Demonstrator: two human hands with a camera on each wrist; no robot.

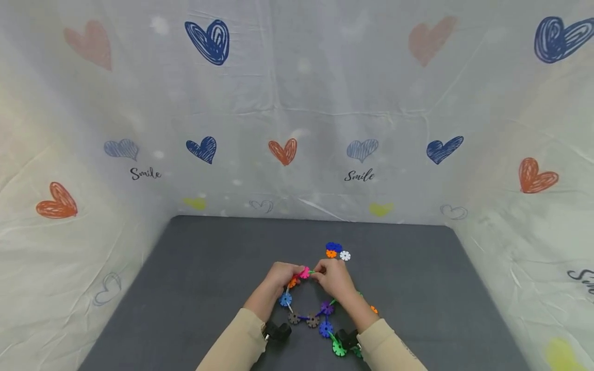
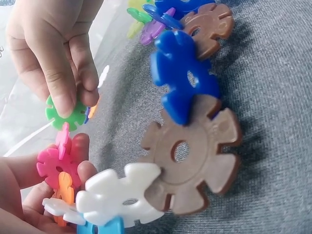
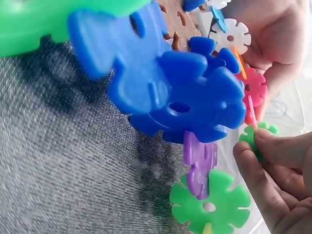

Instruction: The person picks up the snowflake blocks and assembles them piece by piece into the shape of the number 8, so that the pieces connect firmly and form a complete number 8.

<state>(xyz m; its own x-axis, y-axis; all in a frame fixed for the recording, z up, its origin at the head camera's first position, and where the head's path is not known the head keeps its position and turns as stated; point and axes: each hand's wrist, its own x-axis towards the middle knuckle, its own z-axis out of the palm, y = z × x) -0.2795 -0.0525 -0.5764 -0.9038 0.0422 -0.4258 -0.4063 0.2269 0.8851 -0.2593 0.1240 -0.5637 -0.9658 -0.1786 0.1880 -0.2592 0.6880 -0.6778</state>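
A chain of notched plastic snowflake discs curves round on the dark cloth. At its far end my right hand (image 1: pixel 335 281) pinches a green disc (image 3: pixel 247 139) between thumb and fingers. That green disc meets the edge of an upright pink disc (image 2: pixel 62 140). My left hand (image 1: pixel 280 274) grips the chain just beside it, around another pink disc (image 2: pixel 51 165) and an orange one (image 2: pixel 66 187). From there the chain runs through white (image 2: pixel 117 195), light blue (image 1: pixel 285 299), brown (image 2: pixel 197 156) and blue discs to a purple one (image 1: pixel 327 308).
Beyond my right hand lie loose blue (image 1: pixel 334 247), orange (image 1: pixel 331 254) and white discs (image 1: pixel 345 255). More chain, with a blue disc (image 1: pixel 326 329) and a green disc (image 1: pixel 339 348), stretches toward my right forearm. A heart-printed curtain (image 1: pixel 297 180) borders the table (image 1: pixel 223 247).
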